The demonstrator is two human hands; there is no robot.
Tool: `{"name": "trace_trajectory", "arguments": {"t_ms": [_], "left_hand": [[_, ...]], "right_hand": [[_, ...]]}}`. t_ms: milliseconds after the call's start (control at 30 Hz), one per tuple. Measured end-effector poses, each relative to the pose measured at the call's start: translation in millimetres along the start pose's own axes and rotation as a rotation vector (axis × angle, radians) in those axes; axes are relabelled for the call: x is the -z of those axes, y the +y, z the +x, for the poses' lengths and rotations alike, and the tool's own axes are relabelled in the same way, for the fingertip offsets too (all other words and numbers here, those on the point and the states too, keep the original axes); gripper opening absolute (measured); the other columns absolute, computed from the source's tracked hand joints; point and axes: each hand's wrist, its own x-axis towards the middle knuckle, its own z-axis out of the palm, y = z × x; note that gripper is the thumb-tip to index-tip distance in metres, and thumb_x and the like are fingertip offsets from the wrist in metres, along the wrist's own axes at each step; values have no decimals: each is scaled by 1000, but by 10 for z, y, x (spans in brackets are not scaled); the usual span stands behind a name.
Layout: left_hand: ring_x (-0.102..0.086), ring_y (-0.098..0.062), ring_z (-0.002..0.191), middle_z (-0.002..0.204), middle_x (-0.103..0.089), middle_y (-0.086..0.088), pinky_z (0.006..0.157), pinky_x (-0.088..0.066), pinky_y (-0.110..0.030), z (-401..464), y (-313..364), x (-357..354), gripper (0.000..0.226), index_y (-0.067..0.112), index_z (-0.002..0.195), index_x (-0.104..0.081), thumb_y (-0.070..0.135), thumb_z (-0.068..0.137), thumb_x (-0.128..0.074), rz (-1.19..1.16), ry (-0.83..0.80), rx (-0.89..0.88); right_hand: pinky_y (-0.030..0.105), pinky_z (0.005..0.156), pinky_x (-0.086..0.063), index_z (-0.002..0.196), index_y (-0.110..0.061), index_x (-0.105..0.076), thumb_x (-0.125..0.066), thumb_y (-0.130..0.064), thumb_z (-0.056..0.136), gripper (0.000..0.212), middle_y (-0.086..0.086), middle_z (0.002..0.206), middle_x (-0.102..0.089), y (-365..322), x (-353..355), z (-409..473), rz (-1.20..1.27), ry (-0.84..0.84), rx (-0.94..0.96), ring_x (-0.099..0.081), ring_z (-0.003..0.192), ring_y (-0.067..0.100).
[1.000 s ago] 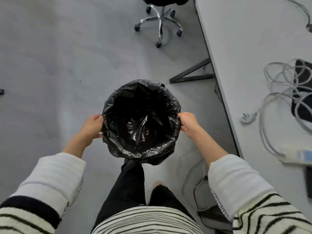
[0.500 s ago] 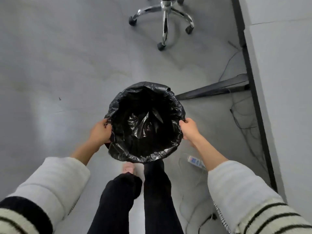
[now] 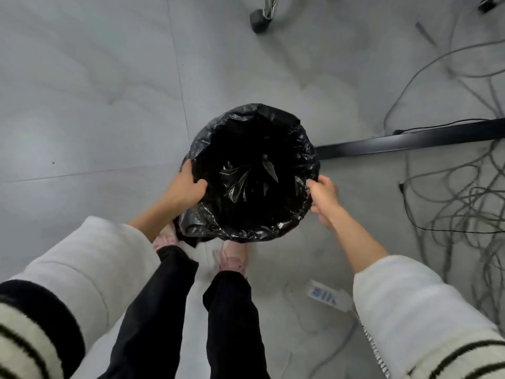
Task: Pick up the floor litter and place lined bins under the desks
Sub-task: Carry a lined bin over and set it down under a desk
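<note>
A round bin lined with a black plastic bag [image 3: 254,228] hangs in front of me above the grey floor, over my feet. My left hand [image 3: 185,188] grips its left rim, thumb hooked inside the liner. On the opposite rim my right hand [image 3: 322,194] holds the liner's edge. The inside of the bin is dark, with only creased liner showing at the bottom.
A black desk foot bar [image 3: 410,140] lies on the floor right of the bin. A tangle of grey and black cables [image 3: 464,192] spreads at the right. A white power strip [image 3: 328,296] lies near my right forearm. A chair caster [image 3: 259,21] stands at the top.
The view has tilted down and forward: the desk top has left the frame and the cables under it have appeared. The bin sits closer to the desk foot bar, both hands still on it.
</note>
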Motion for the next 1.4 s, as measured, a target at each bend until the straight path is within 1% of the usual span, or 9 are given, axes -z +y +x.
{"name": "trace_trajectory", "arguments": {"t_ms": [100, 233, 433, 567, 700, 800, 933, 1133, 1400], "left_hand": [[-41, -37, 130, 145, -38, -18, 110, -35, -49, 215, 162, -122, 72, 21, 149, -13, 21, 83, -42, -3, -73, -57], [-14, -23, 146, 160, -3, -5, 117, -17, -33, 250, 464, -292, 76, 20, 150, 11, 12, 94, -40, -38, -118, -69], [-18, -24, 146, 159, -11, -6, 118, -19, -37, 289, 615, -169, 73, 19, 151, 4, 18, 95, -43, 12, -126, -24], [-45, -26, 127, 145, -42, -11, 110, -34, -37, -15, 815, 43, 53, 13, 143, -30, 19, 93, -44, 4, -28, -58], [-53, -26, 117, 126, -55, -12, 103, -37, -31, -717, 1075, 234, 47, 13, 142, -37, 21, 96, -41, 231, -91, -179], [-52, -25, 119, 131, -56, -8, 104, -37, -29, -1341, 1154, 400, 42, 13, 138, -43, 23, 97, -41, 370, -206, -264], [-53, -15, 83, 101, -59, -6, 63, -41, -17, -2198, 1184, 671, 35, 11, 130, -50, 20, 97, -42, 422, -232, -379], [-58, -22, 107, 118, -62, -8, 87, -43, -29, -3463, 965, 870, 32, 13, 124, -55, 21, 95, -44, 649, -323, -495], [-61, -26, 106, 112, -67, -9, 95, -47, -35, -4986, 566, 35, 30, 13, 119, -59, 21, 94, -46, 943, -460, -771]], "right_hand": [[32, 71, -41, 102, -23, -56, -48, -17, 87, 18, -2, 85, -60, 23, 75, 237, 76, 102, 4, -55, 80, 19], [30, 77, -40, 119, -15, -56, -48, -15, 89, 31, -5, 94, -60, 43, 221, 409, 150, 170, 26, -53, 87, 16], [39, 105, -43, 137, -9, -45, -50, -18, 86, 51, 7, 134, -57, 73, 253, 274, 147, 8, -45, -56, 119, 21], [29, 77, -39, 127, -4, -52, -49, -25, 83, 48, 2, 104, -57, -101, 254, -212, 26, 12, -11, -50, 93, 18], [32, 104, -39, 135, -6, -47, -45, -18, 94, 43, 10, 132, -56, -297, 386, -1021, -114, -32, 13, -51, 121, 26], [30, 100, -40, 135, -7, -48, -44, -19, 97, 41, 14, 134, -56, -391, 546, -1790, -118, -71, 43, -55, 114, 24], [23, 84, -43, 132, -3, -50, -44, -16, 98, 37, 15, 131, -57, -312, 735, -2865, 31, -25, 61, -57, 112, 25], [9, 66, -37, 126, 1, -54, -51, -10, 95, 33, 21, 122, -62, 495, 965, -4294, 308, 88, -10, -54, 94, 14], [5, 57, -38, 125, -1, -53, -49, -9, 95, 31, 11, 99, -60, 1925, 1309, -6018, 677, 365, -89, -54, 71, 10]]}}
